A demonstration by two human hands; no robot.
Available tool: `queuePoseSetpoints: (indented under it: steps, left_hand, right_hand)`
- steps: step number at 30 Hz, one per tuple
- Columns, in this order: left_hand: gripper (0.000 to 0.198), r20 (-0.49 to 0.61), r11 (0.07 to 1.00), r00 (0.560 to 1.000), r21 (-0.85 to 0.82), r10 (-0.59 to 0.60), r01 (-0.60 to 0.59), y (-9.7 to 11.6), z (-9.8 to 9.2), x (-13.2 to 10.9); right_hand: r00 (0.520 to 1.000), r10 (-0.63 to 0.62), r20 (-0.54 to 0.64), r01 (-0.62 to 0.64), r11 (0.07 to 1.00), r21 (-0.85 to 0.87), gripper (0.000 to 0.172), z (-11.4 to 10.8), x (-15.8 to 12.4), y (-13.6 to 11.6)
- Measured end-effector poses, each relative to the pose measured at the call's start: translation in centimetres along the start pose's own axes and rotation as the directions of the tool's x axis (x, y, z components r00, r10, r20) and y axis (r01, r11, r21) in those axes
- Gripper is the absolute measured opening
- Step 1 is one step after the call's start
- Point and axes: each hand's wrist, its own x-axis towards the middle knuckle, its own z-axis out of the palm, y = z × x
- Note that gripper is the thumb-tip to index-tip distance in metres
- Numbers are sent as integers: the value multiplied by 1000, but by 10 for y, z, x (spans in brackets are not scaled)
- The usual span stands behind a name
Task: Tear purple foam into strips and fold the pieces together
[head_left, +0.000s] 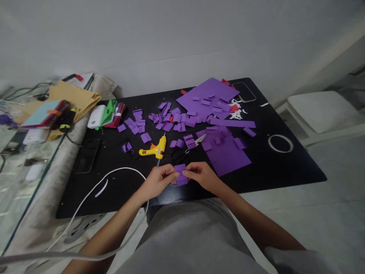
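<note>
Between my two hands is a small folded piece of purple paper (180, 175), held just above the table's front edge. My left hand (162, 179) pinches its left side with thumb and fingers. On the opposite side, my right hand (201, 174) grips it the same way, thumb on top. A yellow glue gun (155, 147) lies just beyond my left hand. Scissors (189, 148) with dark handles rest past the held piece, blades pointing right. Many small purple pieces (168, 118) are scattered farther back, with larger purple sheets (225, 152) to the right.
On the black table (296, 171) lie a roll of tape (281, 143), white paper scraps (236, 110) and a dark phone (87, 156). A white cable (125, 168) loops across the left. Envelopes (71, 102) and a bundle of coloured paper (112, 114) sit at the far left.
</note>
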Motion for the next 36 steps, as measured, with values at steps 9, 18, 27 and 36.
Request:
queuePoseSetpoints:
  steps: [9, 18, 27, 36]
  left_hand:
    - [35, 0, 999, 1000, 49, 9, -9, 6, 3, 3]
    - [40, -43, 1000, 999, 5, -7, 7, 2, 5, 10]
    - [37, -17, 999, 1000, 53, 6, -5, 7, 7, 9]
    - [29, -7, 980, 996, 175, 93, -90, 11, -1, 8]
  right_hand:
    - [1000, -6, -7, 6, 1000, 0, 24, 0, -1, 3]
    - [998, -32, 47, 32, 1000, 0, 21, -2, -3, 1]
    - [995, -95, 0, 95, 995, -12, 25, -3, -1, 7]
    - [990, -130, -48, 128, 991, -34, 22, -2, -8, 6]
